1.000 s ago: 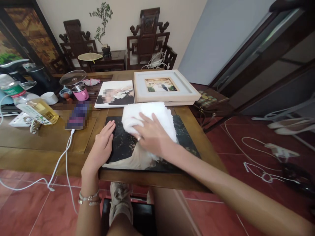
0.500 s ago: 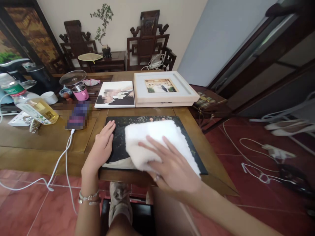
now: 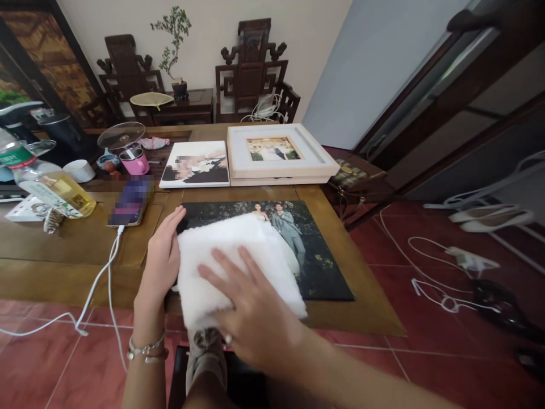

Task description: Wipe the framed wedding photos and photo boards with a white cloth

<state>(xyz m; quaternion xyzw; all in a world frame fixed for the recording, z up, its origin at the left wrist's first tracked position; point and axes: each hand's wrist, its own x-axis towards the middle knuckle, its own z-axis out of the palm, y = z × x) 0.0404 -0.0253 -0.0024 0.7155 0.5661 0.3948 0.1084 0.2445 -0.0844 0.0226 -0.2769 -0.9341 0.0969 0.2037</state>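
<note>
A dark photo panel (image 3: 326, 267) showing a couple among foliage lies flat near the table's front edge. My right hand (image 3: 251, 309) presses a fluffy white cloth (image 3: 238, 236) onto the panel's left half. Three of its fingers stretch over the cloth, while the rest curl at the cloth's lower edge, partly hidden. Part of the cloth hangs past the table edge. Against the panel's left side rests my left hand (image 3: 159, 258), fingers straight, touching the border without wrapping round it.
Behind the panel stand a white-edged photo (image 3: 193, 165) and a pale wooden picture frame (image 3: 281, 170). To the left are a charging phone (image 3: 130, 201), its white cable (image 3: 100, 272), a pink mug (image 3: 134, 163) and a bottle of yellow liquid (image 3: 63, 190). Cords (image 3: 443, 304) lie on the red floor at right.
My right hand has slid the cloth left and toward me, uncovering the couple on the panel. My left hand stays at the panel's left edge, and the view has shifted slightly.
</note>
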